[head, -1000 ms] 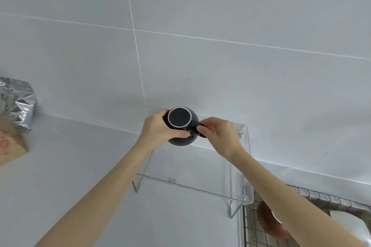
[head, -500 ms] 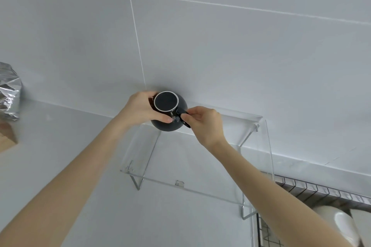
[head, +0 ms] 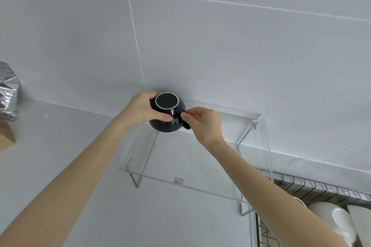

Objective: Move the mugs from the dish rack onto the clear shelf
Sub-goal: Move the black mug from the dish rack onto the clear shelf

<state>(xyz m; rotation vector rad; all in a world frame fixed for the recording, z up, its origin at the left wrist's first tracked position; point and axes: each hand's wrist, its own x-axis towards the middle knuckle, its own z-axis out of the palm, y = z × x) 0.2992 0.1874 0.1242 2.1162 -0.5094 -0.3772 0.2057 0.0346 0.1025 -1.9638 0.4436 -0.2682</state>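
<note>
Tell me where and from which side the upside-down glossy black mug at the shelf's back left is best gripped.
The glossy black round-bellied mug sits base-up, so its rim is unreachable. Grip the bulging belly from the left, as the left hand does, and pinch the handle, which points right and toward the camera, from the right, like the right hand. The tiled wall likely blocks reaching from behind.

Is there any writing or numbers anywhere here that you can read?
Small sticker on the front edge of the clear shelf: a number, perhaps "35", too small to be sure.
Black mug, foil bag, dish rack: no text visible.
</note>
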